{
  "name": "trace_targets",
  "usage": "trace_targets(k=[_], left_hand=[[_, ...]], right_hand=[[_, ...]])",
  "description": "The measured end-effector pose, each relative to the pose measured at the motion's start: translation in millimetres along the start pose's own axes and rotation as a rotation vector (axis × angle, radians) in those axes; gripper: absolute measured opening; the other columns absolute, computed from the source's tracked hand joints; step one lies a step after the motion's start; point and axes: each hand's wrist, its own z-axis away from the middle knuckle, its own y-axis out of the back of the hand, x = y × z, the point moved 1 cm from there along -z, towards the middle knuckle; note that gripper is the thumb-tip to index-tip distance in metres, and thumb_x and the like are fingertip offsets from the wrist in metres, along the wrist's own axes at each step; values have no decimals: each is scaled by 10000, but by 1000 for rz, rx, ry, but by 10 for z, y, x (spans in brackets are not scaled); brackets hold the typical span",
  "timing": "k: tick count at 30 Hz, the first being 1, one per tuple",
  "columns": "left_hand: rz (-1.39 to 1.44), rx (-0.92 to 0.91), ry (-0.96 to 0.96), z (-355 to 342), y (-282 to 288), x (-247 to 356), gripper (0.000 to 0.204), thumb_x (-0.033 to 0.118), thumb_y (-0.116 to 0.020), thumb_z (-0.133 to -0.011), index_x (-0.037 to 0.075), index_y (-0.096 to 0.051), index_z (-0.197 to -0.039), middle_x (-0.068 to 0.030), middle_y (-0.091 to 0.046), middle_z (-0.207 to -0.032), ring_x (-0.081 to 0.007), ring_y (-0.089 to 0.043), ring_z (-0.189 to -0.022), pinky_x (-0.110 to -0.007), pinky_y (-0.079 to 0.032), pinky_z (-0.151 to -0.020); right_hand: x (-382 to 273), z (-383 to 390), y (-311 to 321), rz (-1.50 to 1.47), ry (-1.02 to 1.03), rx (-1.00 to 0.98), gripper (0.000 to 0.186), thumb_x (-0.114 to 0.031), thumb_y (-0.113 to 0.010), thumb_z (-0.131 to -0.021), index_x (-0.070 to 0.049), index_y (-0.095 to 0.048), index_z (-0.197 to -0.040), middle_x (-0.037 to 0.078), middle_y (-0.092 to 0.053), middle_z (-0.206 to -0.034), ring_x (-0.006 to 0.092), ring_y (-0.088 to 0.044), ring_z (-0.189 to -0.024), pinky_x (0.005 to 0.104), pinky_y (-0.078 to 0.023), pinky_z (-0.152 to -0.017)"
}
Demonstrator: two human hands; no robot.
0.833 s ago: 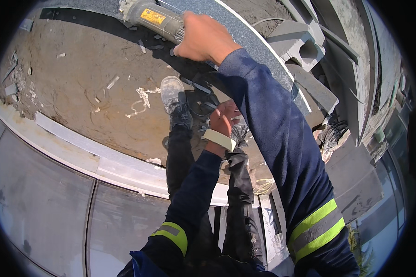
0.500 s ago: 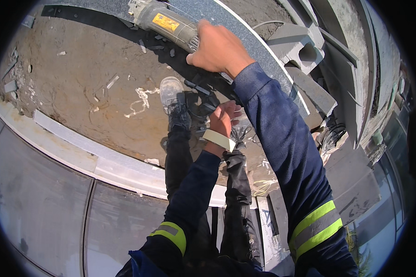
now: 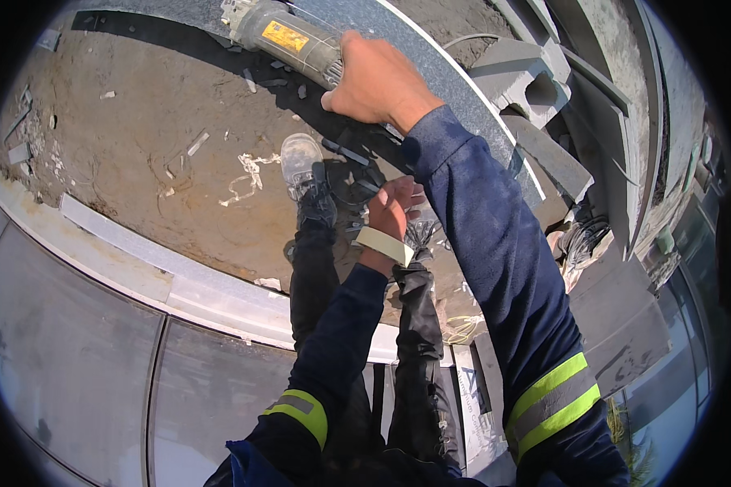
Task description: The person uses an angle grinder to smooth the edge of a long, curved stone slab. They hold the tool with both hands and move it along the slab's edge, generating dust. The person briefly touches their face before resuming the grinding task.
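Dirt ground [image 3: 154, 154] w/ chips [image 3: 197, 144] about, R hand [image 3: 386, 85] wrapped round rear of grey power tool [image 3: 311, 55] by slab [image 3: 410, 39], L hand [image 3: 391, 208] half-open, seemingly empty; tool could slip if one-handed grip loosens.

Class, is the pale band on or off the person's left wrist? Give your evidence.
On: the pale band sits across the wrist, between the left hand and the dark blue left sleeve.
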Motion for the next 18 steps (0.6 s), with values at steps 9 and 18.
trace_targets(k=[9, 18], left_hand=[[56, -55, -65, 30, -85, 16, 314, 297, -584, -1121, 51, -679, -1293, -81, -756, -1158, -198, -734, -978, -327, -544, -775], [-998, -314, -303, 129, -117, -261, 504, 364, -690, -1002, 9, -638, -1356, -231, -708, -1234, -372, -690, -1190, -458, -539, -1022]], right_hand=[[51, -49, -1, -10, 23, 10, 633, -314, -860, -738, 71, -662, -1200, 324, -750, -1046, 488, -749, -989, 516, -606, -888], [28, -137, -30, 9, 31, 15, 644, -303, -862, -743, 81, -664, -1221, 324, -749, -1070, 483, -745, -1028, 501, -602, -931]])
